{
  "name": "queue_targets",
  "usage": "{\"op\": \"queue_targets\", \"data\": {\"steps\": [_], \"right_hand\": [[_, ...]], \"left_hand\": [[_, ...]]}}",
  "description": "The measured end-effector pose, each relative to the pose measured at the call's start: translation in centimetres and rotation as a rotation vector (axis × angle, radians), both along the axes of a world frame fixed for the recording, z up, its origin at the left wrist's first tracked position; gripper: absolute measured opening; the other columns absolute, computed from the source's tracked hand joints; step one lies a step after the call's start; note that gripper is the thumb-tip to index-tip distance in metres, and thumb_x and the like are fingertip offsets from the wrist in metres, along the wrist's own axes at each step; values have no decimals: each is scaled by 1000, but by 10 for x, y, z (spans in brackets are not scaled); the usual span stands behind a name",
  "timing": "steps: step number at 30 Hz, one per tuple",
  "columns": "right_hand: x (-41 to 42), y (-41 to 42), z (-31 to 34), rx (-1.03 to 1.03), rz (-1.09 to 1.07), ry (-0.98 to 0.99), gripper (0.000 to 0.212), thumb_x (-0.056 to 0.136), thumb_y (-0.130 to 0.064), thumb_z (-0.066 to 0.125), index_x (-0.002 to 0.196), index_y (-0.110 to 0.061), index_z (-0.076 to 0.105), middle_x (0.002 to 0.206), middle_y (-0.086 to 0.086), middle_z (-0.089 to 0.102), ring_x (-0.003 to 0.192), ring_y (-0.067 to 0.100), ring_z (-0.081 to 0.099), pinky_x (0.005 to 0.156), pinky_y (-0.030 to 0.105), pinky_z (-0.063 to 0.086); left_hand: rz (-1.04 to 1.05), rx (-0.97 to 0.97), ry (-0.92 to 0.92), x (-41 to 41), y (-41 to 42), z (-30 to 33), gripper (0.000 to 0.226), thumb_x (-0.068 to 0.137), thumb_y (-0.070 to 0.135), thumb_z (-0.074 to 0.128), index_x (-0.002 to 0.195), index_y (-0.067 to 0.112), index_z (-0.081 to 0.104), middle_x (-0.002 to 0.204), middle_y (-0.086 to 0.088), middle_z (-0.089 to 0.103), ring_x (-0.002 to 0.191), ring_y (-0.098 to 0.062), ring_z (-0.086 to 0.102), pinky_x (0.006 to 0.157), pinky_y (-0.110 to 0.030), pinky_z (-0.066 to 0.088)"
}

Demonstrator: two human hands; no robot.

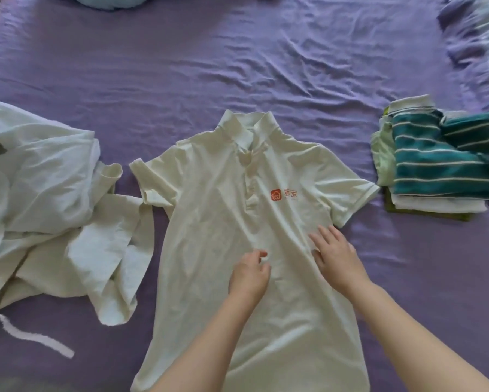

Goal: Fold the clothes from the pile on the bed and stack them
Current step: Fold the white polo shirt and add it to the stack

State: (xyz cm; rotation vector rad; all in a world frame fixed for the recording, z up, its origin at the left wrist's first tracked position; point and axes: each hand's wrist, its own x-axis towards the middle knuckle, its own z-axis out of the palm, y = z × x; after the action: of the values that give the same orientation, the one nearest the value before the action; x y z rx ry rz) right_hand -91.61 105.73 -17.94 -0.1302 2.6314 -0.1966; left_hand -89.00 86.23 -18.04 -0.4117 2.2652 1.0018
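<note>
A cream polo shirt (209, 222) with an orange chest logo lies spread face up on the purple bed sheet (237, 66), collar away from me. My left hand (250, 274) hovers over or touches the shirt's middle with its fingers loosely curled, holding nothing I can see. My right hand (336, 254) lies flat on the shirt's right side with straight fingers. To the left sits a rumpled pile of pale clothes (45, 205). At the right is a stack of folded clothes (438, 165) topped by a teal shirt with white stripes.
A white fabric strip (31, 335) trails from the pile at the lower left. Crumpled purple bedding (478, 43) bunches at the upper right. A pale blue cushion (110, 1) shows at the top edge.
</note>
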Motion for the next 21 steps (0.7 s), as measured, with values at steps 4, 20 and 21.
{"op": "queue_targets", "data": {"steps": [4, 20, 21], "right_hand": [[-54, 53, -6, -3, 11, 49, 46, 98, -27, 42, 143, -22, 36, 153, -1, 29, 142, 20, 21, 106, 36, 30], [-188, 125, -16, 43, -155, 266, 46, 89, -5, 46, 132, -15, 34, 104, 9, 50, 92, 32, 53, 58, 34, 33], [-193, 129, -13, 35, -157, 231, 53, 89, -3, 46, 138, -16, 29, 109, 10, 49, 95, 32, 53, 59, 34, 34]], "left_hand": [[-4, 93, 14, -50, 73, -2, 32, 94, 23, 53, 125, 18, 59, 121, -7, 60, 110, -18, 56, 93, -25, 40], [-96, -5, 114, -171, 163, -33, 49, 96, 16, 45, 144, 21, 35, 130, -9, 37, 116, -23, 47, 91, -16, 27], [-119, 1, 114, -174, 167, -34, 49, 96, 15, 44, 144, 22, 36, 130, -8, 38, 116, -21, 46, 87, -14, 26]]}}
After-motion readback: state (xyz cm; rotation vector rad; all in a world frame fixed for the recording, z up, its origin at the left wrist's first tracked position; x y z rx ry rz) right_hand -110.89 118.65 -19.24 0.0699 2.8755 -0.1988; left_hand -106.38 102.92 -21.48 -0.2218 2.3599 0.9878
